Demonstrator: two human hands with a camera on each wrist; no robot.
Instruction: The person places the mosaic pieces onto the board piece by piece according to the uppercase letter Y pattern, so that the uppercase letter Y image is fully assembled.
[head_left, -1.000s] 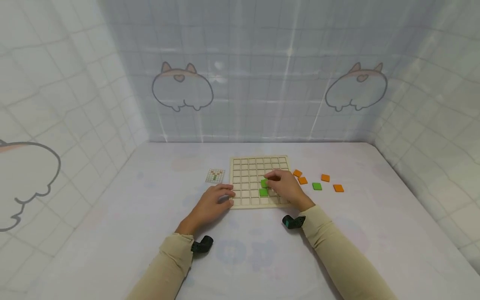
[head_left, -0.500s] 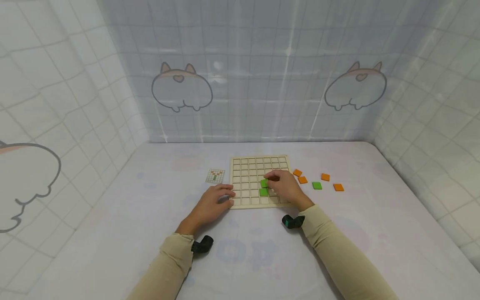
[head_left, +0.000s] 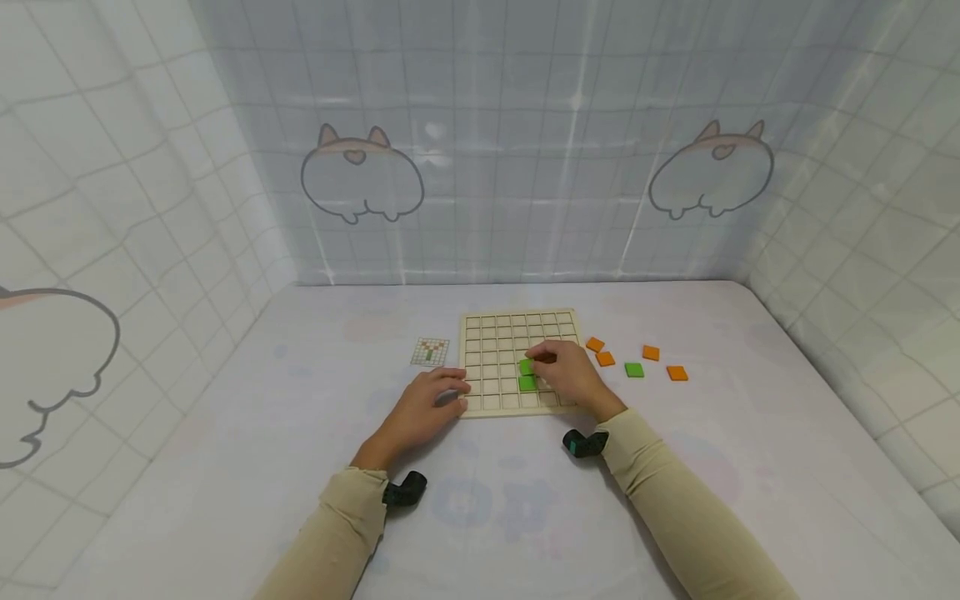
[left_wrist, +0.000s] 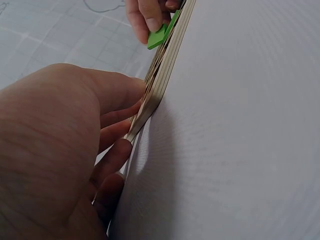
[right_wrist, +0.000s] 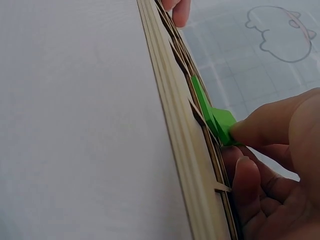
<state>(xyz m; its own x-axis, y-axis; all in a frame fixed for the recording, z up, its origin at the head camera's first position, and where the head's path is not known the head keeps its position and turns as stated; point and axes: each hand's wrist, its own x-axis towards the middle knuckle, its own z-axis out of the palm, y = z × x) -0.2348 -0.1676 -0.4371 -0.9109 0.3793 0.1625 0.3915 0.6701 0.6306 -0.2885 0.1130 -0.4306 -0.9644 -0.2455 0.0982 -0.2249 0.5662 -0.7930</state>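
Note:
A pale wooden grid board [head_left: 491, 346] lies in the middle of the table. My left hand [head_left: 422, 410] rests at its near left corner, thumb and fingertips touching the edge, fingers loosely bent. Over the board, my right hand [head_left: 573, 373] pinches a green square tile [right_wrist: 226, 125] between thumb and fingers. The held tile is tilted in the right wrist view, close against another green tile [head_left: 527, 383] that lies in a cell nearer me. Part of the board's right side is hidden under my right hand.
Right of the board lie several loose orange tiles [head_left: 651, 353] and one loose green tile [head_left: 634, 370]. A small card [head_left: 431, 352] with a gridded orange and green pattern lies left of the board. Grid-patterned cloth walls [head_left: 525, 208] stand behind and at both sides.

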